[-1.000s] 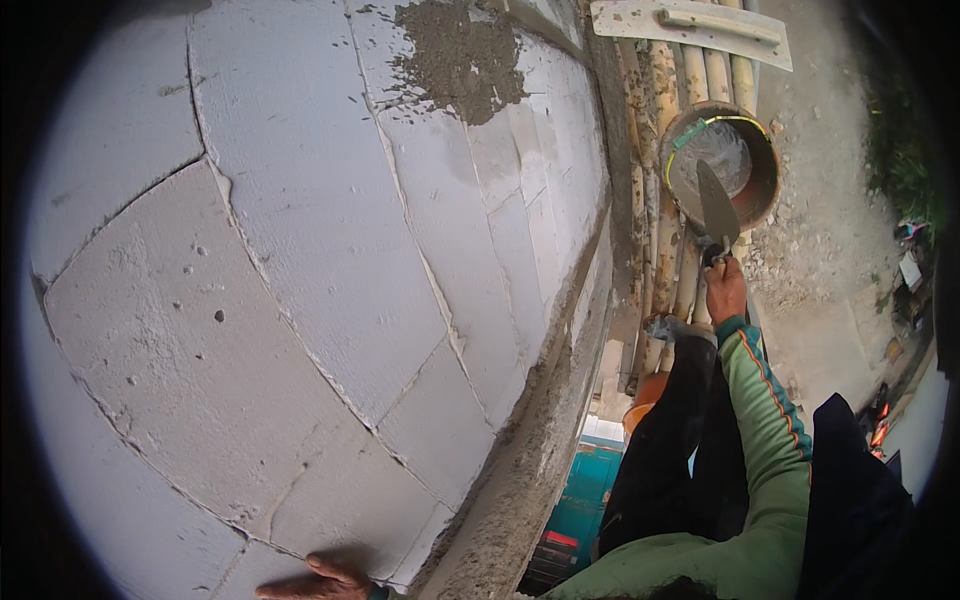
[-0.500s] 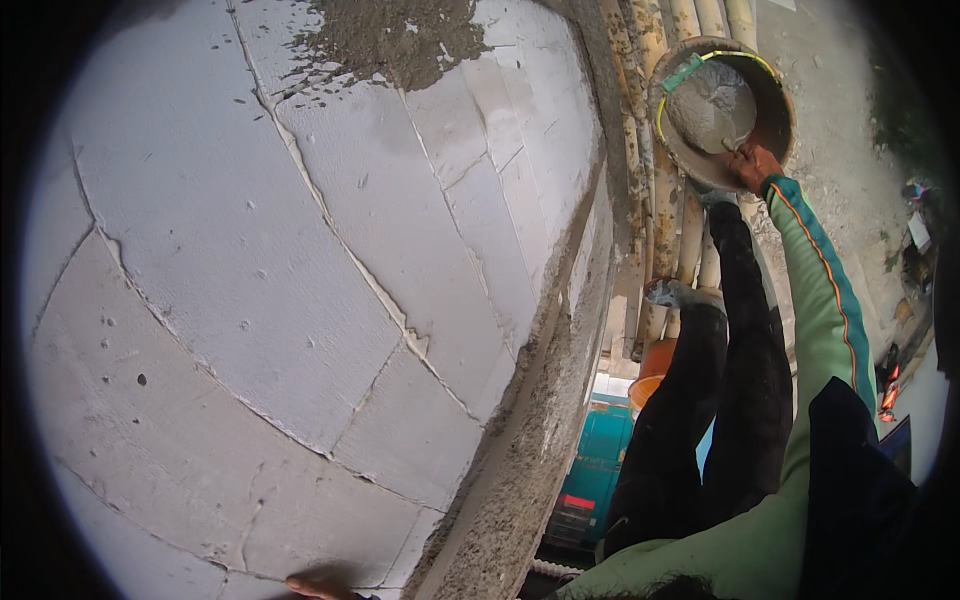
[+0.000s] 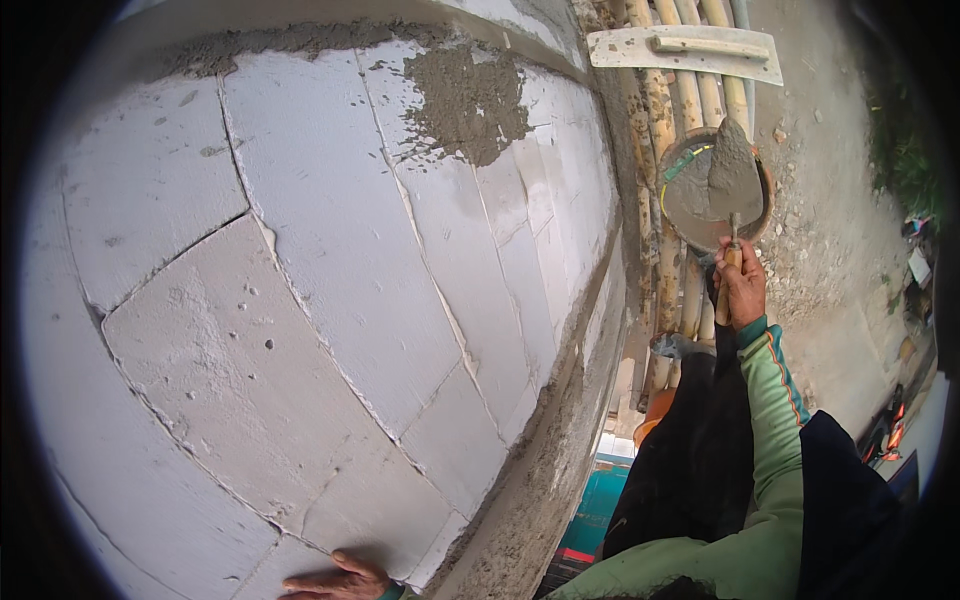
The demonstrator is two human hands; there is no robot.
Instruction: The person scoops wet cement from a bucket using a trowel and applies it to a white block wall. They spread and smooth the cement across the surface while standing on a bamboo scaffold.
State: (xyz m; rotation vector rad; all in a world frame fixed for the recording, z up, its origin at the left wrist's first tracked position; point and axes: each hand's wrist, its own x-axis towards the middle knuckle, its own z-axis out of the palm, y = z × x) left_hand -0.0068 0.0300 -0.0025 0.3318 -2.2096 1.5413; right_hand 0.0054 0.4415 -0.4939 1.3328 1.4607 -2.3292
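My right hand (image 3: 742,290) is closed round the wooden handle of a trowel (image 3: 735,255). Grey mortar (image 3: 738,165) is heaped on its blade, held above a round bucket (image 3: 768,195) that has wet mortar inside and a yellow handle with a green grip. At the lower edge my left hand (image 3: 345,578) lies against the pale block wall (image 3: 300,300), fingers stretched out and holding nothing. A splash of mortar (image 3: 470,105) sticks to the upper part of the wall.
The bucket stands on a row of bamboo poles (image 3: 660,120). A long pale float (image 3: 620,48) with a handle lies across them beyond it. Rough mortar covers the ledge (image 3: 540,460) along the wall. Below are an orange bucket (image 3: 655,408) and a teal object (image 3: 600,495).
My right hand has lifted the mortar-loaded trowel out of the bucket. More of my left hand shows on the wall. The view has shifted, bringing the float into sight.
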